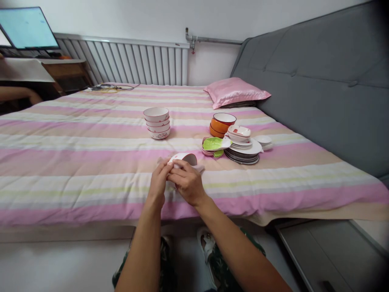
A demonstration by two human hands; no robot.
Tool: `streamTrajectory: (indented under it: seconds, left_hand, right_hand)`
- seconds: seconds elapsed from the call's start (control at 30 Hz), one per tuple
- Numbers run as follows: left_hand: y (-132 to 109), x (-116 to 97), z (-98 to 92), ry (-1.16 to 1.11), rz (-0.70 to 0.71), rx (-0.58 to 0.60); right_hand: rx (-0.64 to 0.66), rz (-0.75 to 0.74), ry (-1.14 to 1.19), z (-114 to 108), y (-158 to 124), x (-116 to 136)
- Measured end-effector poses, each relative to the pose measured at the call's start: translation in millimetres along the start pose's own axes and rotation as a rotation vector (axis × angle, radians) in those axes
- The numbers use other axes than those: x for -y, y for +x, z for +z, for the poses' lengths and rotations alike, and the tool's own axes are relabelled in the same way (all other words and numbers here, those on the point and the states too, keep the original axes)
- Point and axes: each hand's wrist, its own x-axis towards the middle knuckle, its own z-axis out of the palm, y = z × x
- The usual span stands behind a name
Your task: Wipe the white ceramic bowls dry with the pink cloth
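A white bowl with small red marks (184,156) is tilted on its side just above the near part of the bed. My left hand (158,181) grips its left side, fingers closed. My right hand (189,183) has its fingers bent over the near side of the same bowl. A pale pink cloth (199,167) shows around the bowl, partly hidden by both hands. Beyond them stands a stack of several white bowls with red rims (157,126).
To the right are orange bowls (217,129), a green leaf-shaped dish (214,143), a small square bowl (239,132), stacked plates (243,157) and small white dishes (263,140). A pink pillow (235,90) lies by the headboard (310,69). Cables (117,86) lie far left, near another person's limb (18,94).
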Motion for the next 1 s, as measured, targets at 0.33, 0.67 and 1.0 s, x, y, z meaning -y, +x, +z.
streamTrajectory:
  seconds: [0.33,0.67,1.0]
  left_hand:
    - [-2,-3,-0.7,0.058,-0.053,-0.014]
    - [-3,-9,-0.1,0.107,-0.151,-0.13]
    - [-5,-11,0.8,0.161,-0.15,-0.206]
  right_hand:
    - [0.009,-0.006,-0.046,-1,-1,4]
    - [0.074,-0.045,-0.015,0,-1,5]
    - [0.002,0.236,0.19,-18,6,2]
